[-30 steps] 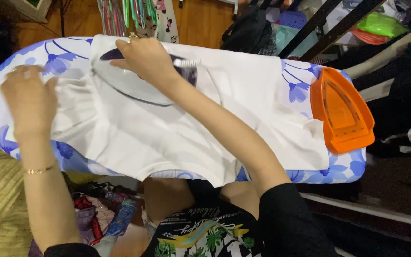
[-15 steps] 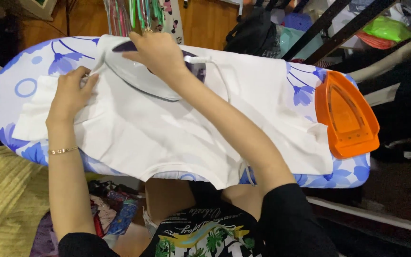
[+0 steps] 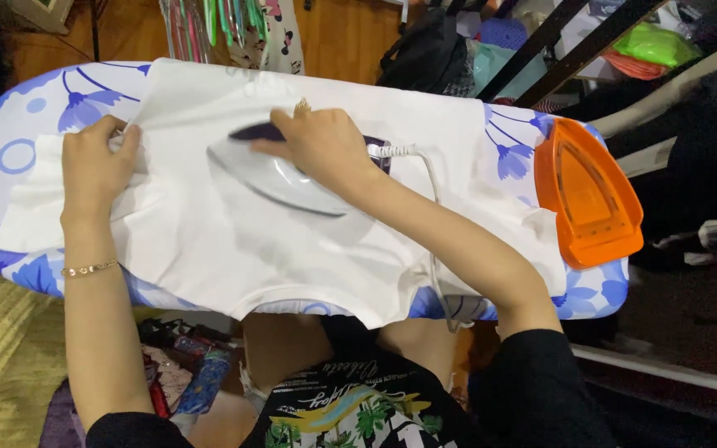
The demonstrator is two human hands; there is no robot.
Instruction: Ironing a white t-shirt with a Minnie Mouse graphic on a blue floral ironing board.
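right hand (image 3: 321, 145): fingers closed around handle of the iron (image 3: 280, 178), flat on middle of the white garment (image 3: 234, 241) | left hand (image 3: 93, 166): fingers pinching garment edge, near iron tip, burn possible | cord (image 3: 425, 178) may drag cloth into creases | soft thin cotton, smooth glossy iron, padded ironing board (image 3: 591, 294), orange ribbed iron rest (image 3: 587, 195)
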